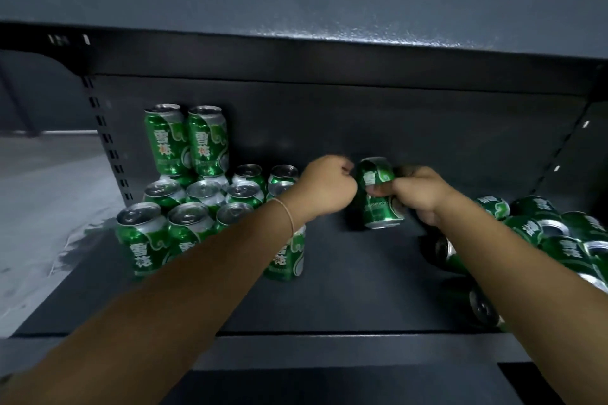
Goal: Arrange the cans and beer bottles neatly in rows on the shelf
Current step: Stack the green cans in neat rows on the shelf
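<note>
Dark grey metal shelving (pixel 329 279) held the rigid, slick green aluminium beer can (pixel 378 197), gripped mid-body by the right hand (pixel 424 197), while the left hand (pixel 325 189) seemed clenched, empty.

Bare shelf floor (pixel 329 289) open in the middle; hemmed by upright green cans (pixel 184 223) left, tumbled cans (pixel 559 240) right, upper shelf (pixel 296 20) overhead.

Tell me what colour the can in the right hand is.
Green with white markings and a silver rim, on the can, seen in the head view.
</note>
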### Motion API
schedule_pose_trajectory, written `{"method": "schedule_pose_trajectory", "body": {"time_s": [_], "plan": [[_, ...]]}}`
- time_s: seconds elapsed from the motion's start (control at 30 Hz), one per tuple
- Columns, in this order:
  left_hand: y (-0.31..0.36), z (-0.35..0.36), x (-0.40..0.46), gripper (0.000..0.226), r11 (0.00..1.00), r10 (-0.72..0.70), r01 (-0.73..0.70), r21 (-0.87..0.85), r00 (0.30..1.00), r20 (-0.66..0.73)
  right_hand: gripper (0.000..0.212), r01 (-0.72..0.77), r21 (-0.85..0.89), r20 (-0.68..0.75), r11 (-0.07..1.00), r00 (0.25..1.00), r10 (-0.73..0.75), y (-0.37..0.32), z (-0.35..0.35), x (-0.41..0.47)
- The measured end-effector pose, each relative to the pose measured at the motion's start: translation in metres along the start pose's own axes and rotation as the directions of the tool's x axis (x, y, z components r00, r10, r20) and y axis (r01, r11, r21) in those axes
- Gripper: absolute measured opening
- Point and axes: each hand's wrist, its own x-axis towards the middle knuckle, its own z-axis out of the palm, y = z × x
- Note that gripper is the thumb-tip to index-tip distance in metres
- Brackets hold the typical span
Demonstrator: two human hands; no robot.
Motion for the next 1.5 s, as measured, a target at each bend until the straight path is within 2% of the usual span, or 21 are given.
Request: {"method": "schedule_pose_trajectory", "body": {"time_s": [0.07,0.17,0.33,0.43,0.57,0.67,0.7,0.8,0.9,1.03,1.17,1.3,1.5], "plan": [[-0.003,-0.014,-0.004,0.055,1.000,0.015,-0.015,0.008,1.000,-0.017,0.043,0.075,0.081,0.027,0.994,0.997,-0.078,-0.015,0.009,-0.001],[-0.011,-0.035,-0.007,0.036,0.999,0.011,-0.009,0.046,0.999,-0.040,0.043,0.160,0.165,0.057,0.973,0.984,-0.171,-0.034,0.030,-0.005],[-0.032,-0.073,-0.017,0.043,0.994,-0.010,0.019,0.107,0.996,-0.084,0.036,0.315,0.197,0.007,0.929,0.947,-0.322,-0.060,0.072,-0.007],[-0.047,-0.092,-0.021,0.031,0.992,-0.041,0.058,0.115,0.989,-0.143,0.043,0.357,0.199,-0.010,0.913,0.932,-0.362,-0.071,0.099,-0.003],[-0.064,-0.114,-0.029,0.030,0.984,-0.077,0.097,0.147,0.987,-0.139,0.047,0.349,0.160,-0.008,0.923,0.936,-0.353,-0.083,0.132,0.005],[-0.077,-0.126,-0.032,0.014,0.978,-0.083,0.110,0.179,0.985,-0.151,0.094,0.363,0.110,0.003,0.925,0.931,-0.365,-0.085,0.150,0.020],[-0.082,-0.129,-0.034,0.015,0.977,-0.081,0.108,0.185,0.986,-0.147,0.095,0.366,0.097,0.012,0.925,0.929,-0.369,-0.085,0.155,0.026],[-0.092,-0.137,-0.039,0.025,0.979,-0.099,0.118,0.168,0.988,-0.116,0.068,0.349,0.065,0.025,0.935,0.936,-0.351,-0.090,0.167,0.026],[-0.102,-0.140,-0.040,0.034,0.979,-0.092,0.108,0.175,0.991,-0.098,0.076,0.364,-0.007,0.009,0.931,0.931,-0.364,-0.092,0.176,0.025],[-0.111,-0.136,-0.041,0.031,0.975,-0.081,0.093,0.200,0.994,-0.068,0.060,0.365,-0.074,0.009,0.928,0.931,-0.366,-0.092,0.183,0.027],[-0.118,-0.131,-0.040,0.042,0.969,-0.060,0.070,0.238,0.997,-0.048,0.064,0.356,-0.142,-0.001,0.924,0.933,-0.360,-0.089,0.187,0.031],[-0.119,-0.129,-0.038,0.041,0.961,-0.017,0.031,0.276,0.998,-0.052,0.082,0.324,-0.222,-0.009,0.920,0.942,-0.335,-0.088,0.191,0.034],[-0.120,-0.130,-0.038,0.037,0.953,-0.015,0.031,0.301,0.998,-0.056,0.079,0.322,-0.234,0.002,0.917,0.944,-0.330,-0.089,0.193,0.033]]}}
